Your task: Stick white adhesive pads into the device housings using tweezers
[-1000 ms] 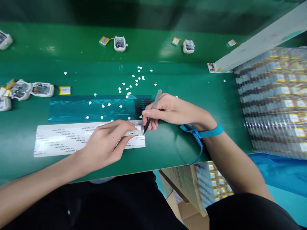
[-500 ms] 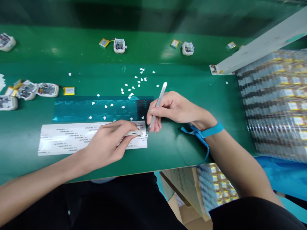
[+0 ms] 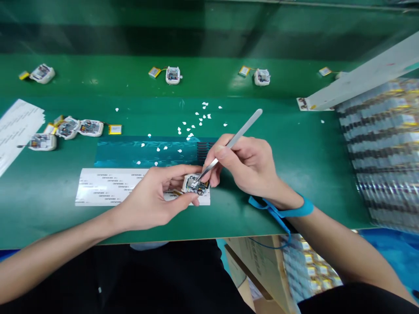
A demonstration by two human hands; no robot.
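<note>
My left hand (image 3: 163, 196) grips a small white device housing (image 3: 195, 185) by its edges, its open side with circuit board and wires facing up. Between the fingers of my right hand (image 3: 245, 163) is a pair of metal tweezers (image 3: 244, 129), slanting down so that the tips meet the inside of the housing. Whether the tips pinch anything is too small to tell. Under my left hand lies a white printed sheet (image 3: 104, 187). Just behind it is a translucent blue film strip (image 3: 118, 152) with black strips (image 3: 203, 150) at its right end.
Small white stickers (image 3: 201, 117) are scattered over the green table (image 3: 278, 122). More open housings with yellow batteries stand at left (image 3: 91, 127) and along the back (image 3: 173, 75). Stacked clear trays (image 3: 389, 152) fill the right side. A blue wrist strap (image 3: 294, 209) trails from my right wrist.
The housing has turned from edge-on to open side up. The tweezer tips have moved from the sheet's right end to inside the housing. The camera view has shifted.
</note>
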